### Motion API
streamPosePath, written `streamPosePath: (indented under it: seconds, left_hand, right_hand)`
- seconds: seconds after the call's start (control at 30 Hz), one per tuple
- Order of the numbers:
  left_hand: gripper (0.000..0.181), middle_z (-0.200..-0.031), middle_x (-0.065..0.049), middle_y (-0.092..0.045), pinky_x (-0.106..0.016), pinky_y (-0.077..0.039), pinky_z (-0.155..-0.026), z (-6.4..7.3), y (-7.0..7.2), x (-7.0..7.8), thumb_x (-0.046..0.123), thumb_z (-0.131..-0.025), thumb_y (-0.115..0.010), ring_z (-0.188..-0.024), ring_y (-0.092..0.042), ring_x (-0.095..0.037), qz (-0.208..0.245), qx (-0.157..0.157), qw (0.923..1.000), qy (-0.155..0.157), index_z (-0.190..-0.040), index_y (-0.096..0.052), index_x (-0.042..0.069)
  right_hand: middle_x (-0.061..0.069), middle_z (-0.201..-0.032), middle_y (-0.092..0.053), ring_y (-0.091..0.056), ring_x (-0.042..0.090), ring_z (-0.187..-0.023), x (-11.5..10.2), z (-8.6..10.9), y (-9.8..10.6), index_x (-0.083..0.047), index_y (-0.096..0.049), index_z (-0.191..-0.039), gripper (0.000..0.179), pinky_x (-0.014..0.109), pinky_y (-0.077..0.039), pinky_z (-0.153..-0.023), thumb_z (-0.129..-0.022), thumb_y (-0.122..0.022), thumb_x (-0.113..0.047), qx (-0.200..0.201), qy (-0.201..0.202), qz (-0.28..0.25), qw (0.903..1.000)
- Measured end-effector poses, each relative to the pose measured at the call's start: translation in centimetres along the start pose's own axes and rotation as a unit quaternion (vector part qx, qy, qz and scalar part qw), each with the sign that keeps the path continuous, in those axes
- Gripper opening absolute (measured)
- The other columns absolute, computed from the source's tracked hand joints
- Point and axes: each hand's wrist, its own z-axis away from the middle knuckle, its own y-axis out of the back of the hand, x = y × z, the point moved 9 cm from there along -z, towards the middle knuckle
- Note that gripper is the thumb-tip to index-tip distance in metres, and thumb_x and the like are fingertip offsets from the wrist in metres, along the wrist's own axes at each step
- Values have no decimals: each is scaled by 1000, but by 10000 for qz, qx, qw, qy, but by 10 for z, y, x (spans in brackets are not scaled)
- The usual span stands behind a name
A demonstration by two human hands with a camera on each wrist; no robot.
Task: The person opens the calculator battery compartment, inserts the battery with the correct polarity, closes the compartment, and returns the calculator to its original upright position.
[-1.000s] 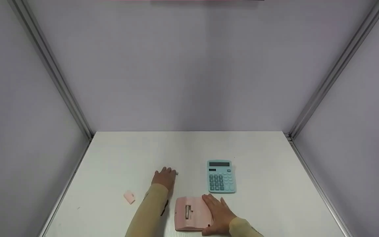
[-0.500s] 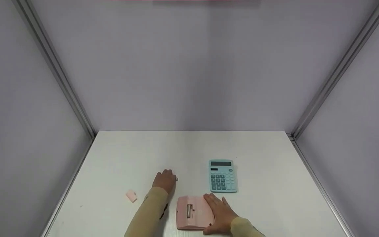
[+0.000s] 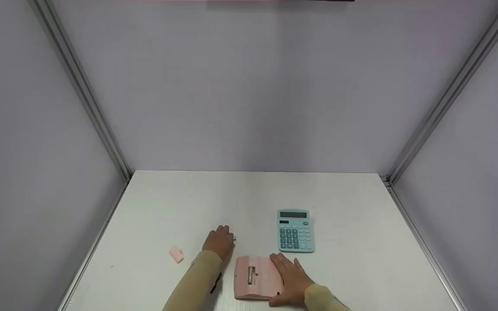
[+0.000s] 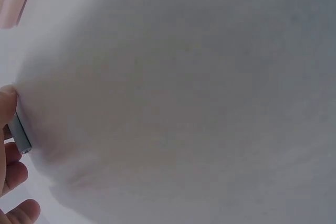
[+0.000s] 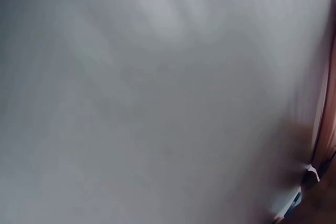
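My left hand (image 3: 219, 242) pinches a small silver battery (image 4: 20, 134) between thumb and fingers, just above or on the table; only its end shows in the head view. To the right of that hand lies a pink calculator (image 3: 244, 276), back side up, its battery slot uncovered with a silver cylinder (image 3: 251, 275) showing in it. My right hand (image 3: 293, 280) holds the pink calculator by its right side, fingers on the far edge and thumb at the near one. A small pink battery cover (image 3: 176, 255) lies apart on the left. The right wrist view is mostly blurred.
A light blue calculator (image 3: 295, 231) lies face up beyond my right hand. The white table (image 3: 339, 194) is bounded by a grey back wall (image 3: 253, 86) and grey side walls with metal frame strips.
My left hand has drawn slightly nearer to the pink calculator with the battery, its fingers more curled. The right hand keeps its hold. The whole head view has shifted a little.
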Motion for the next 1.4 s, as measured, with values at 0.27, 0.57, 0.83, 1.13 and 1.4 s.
streamPosePath:
  seconds: [0.27, 0.57, 0.83, 1.13, 1.4]
  left_hand:
    - [28, -103, -4, -62, -36, -52, -82, 6, 0, 0, 27, -93, -64, -96, -57, -19, 488, -20, 9988, 24, -119, -65, 16]
    - [24, -98, -5, -61, -36, -53, -80, 10, -2, 6, 10, -86, -70, -90, -58, -20, 410, 79, 9990, -184, -109, -67, 15]
    - [11, -87, -2, -60, -34, -52, -68, 9, 4, 8, 24, -91, -65, -78, -56, -18, 562, 431, 9971, -289, -99, -71, 19]
    - [17, -81, -5, -54, -38, -51, -64, 9, 4, 0, 33, -87, -69, -71, -53, -20, 1239, 539, 9904, 289, -91, -74, 17]
    - [29, -81, -7, -55, -41, -52, -68, 13, 1, 1, 42, -88, -66, -74, -53, -23, 1159, 179, 9911, 629, -84, -69, 14]
  right_hand:
    - [-2, -159, -19, -14, 22, -146, -5, -6, 3, -25, -11, -156, 133, 56, -3, -116, -51, -67, -86, -34, -4, 107, 9999]
    - [-1, -159, -19, -13, 25, -146, -5, -9, 4, -24, -13, -156, 132, 58, -2, -115, -52, -70, -82, 19, 64, 99, 9999]
    - [1, -159, -21, -15, 27, -146, 0, -13, 4, -22, -14, -156, 132, 59, -2, -115, -52, -71, -82, 70, 121, -12, 9999]
    - [-1, -158, -22, -15, 23, -146, 6, -18, 5, -24, -14, -155, 134, 57, -3, -116, -49, -70, -84, 145, 92, 4, 9999]
    - [-2, -159, -20, -13, 22, -146, 4, -16, 4, -24, -14, -156, 133, 56, -2, -116, -50, -70, -83, 5, 6, -18, 10000]
